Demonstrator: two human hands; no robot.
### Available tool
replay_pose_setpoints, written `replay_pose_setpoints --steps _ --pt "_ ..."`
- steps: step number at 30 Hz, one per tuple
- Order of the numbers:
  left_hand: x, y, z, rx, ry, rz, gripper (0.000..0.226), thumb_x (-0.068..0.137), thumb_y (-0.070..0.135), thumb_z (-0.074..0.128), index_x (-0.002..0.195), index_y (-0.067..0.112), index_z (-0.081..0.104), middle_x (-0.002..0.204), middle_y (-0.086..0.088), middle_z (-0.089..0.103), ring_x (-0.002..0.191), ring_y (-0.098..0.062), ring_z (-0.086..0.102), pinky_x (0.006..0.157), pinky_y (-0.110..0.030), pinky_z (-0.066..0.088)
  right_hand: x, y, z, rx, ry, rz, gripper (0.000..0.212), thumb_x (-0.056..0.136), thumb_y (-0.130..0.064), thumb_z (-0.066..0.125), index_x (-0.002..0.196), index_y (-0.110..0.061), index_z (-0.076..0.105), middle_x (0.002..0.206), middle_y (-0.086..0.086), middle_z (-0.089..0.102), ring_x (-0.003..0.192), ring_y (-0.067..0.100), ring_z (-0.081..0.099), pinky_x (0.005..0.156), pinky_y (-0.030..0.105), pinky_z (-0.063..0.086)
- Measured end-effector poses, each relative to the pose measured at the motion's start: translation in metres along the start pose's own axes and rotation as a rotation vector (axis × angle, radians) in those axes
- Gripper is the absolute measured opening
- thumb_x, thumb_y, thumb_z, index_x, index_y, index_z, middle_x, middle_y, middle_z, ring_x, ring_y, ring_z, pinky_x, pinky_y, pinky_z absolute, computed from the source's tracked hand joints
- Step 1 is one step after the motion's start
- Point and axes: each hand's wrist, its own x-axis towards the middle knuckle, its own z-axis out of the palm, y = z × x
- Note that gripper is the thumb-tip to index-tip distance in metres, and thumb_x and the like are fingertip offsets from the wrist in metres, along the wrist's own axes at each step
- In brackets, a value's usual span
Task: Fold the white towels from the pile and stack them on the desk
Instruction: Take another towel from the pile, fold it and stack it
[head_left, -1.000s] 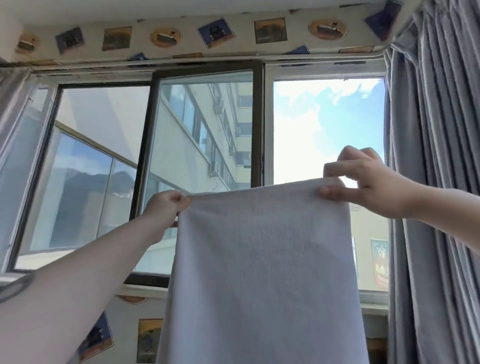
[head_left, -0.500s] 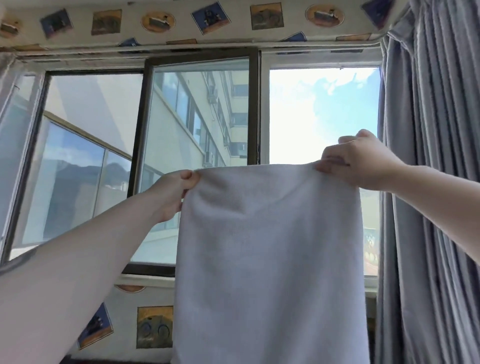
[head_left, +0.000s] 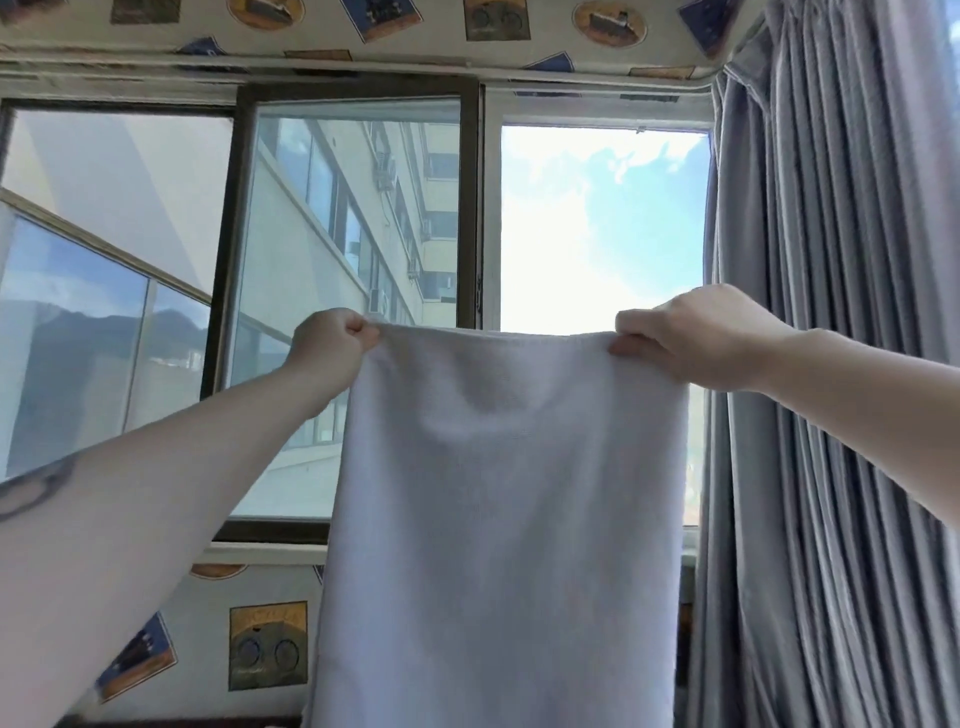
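A white towel hangs flat and stretched in the air in front of the window. My left hand pinches its top left corner. My right hand pinches its top right corner. The towel's top edge runs almost level between the two hands, and its lower end runs out of the bottom of the frame. The pile of towels and the desk are out of view.
A large window with a dark frame fills the wall ahead. Grey curtains hang at the right, close to my right arm. Patterned wallpaper shows below the sill.
The view has tilted down a little and both hands with the towel sit lower in the frame. My hands have drawn slightly further apart, pulling the top edge straighter.
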Motion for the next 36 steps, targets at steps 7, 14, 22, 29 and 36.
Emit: replay_pose_setpoints --steps 7,14,22,29,36 --pt "-0.012 0.026 0.022 -0.449 -0.255 -0.271 0.014 0.095 0.023 0.063 0.101 0.011 0.065 0.088 -0.003 0.067 0.075 -0.016 0.060 0.058 -0.022 0.044 -0.004 -0.003 0.003 -0.234 -0.147 0.367 0.039 0.103 -0.049 0.029 0.088 -0.023 0.053 0.065 -0.004 0.045 0.067 0.024 0.048 0.051 0.029 0.022" --pt "-0.023 0.002 0.008 -0.301 0.002 -0.214 0.017 0.100 0.019 0.053 0.086 0.011 0.060 0.096 -0.012 0.063 0.080 -0.023 0.060 0.077 -0.041 0.056 -0.001 -0.007 -0.011 0.214 -0.158 0.177 0.019 0.102 -0.033 0.047 0.098 -0.016 0.056 0.097 0.002 0.058 0.095 0.028 0.052 0.071 0.034 0.036" --pt "-0.050 -0.016 -0.002 -0.242 0.026 -0.222 0.012 0.100 0.020 0.053 0.099 0.012 0.061 0.105 -0.013 0.063 0.092 -0.025 0.059 0.090 -0.048 0.055 -0.023 -0.019 -0.010 0.494 -0.329 0.223 0.016 0.091 -0.030 0.067 0.101 -0.019 0.061 0.105 0.001 0.057 0.101 0.026 0.050 0.084 0.037 0.039" --pt "-0.057 -0.037 -0.019 -0.213 -0.001 -0.218 0.016 0.100 0.025 0.054 0.086 0.019 0.056 0.084 0.002 0.056 0.076 -0.015 0.054 0.074 -0.037 0.057 -0.035 -0.041 0.010 0.720 -0.341 0.289 0.015 0.087 -0.025 0.072 0.098 -0.021 0.062 0.124 -0.002 0.059 0.114 0.024 0.052 0.099 0.038 0.039" --pt "-0.068 -0.041 -0.037 -0.237 -0.004 -0.235 0.017 0.099 0.025 0.056 0.082 0.022 0.056 0.083 0.003 0.059 0.076 -0.012 0.058 0.064 -0.032 0.056 -0.030 -0.053 0.024 1.121 -0.297 0.489 0.014 0.087 -0.008 0.070 0.086 -0.017 0.060 0.090 0.003 0.068 0.066 0.008 0.070 0.076 0.021 0.052"
